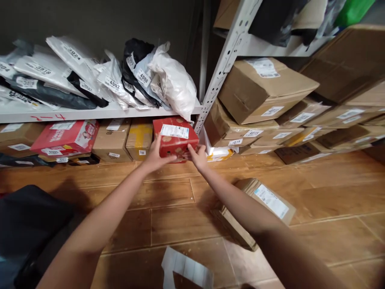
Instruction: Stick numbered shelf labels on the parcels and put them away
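Observation:
A red box [176,147] with a white shipping label sits at floor level under the shelf, close to the metal upright. My left hand [157,155] grips its left front side, thumb along the lower front. At the box's right front corner, my right hand [197,156] presses with fingers and thumb. Just left of it stands a brown carton with yellow tape [139,139]. To the right, behind the upright, lies a white and yellow package [221,153].
White and black mailing bags [112,82] crowd the shelf [120,114] above. A metal upright [222,68] divides it from stacked brown cartons [264,90] at right. On the wooden floor lie a labelled carton [284,212] and a greyish-white piece [192,267]. Something dark [36,228] stands at lower left.

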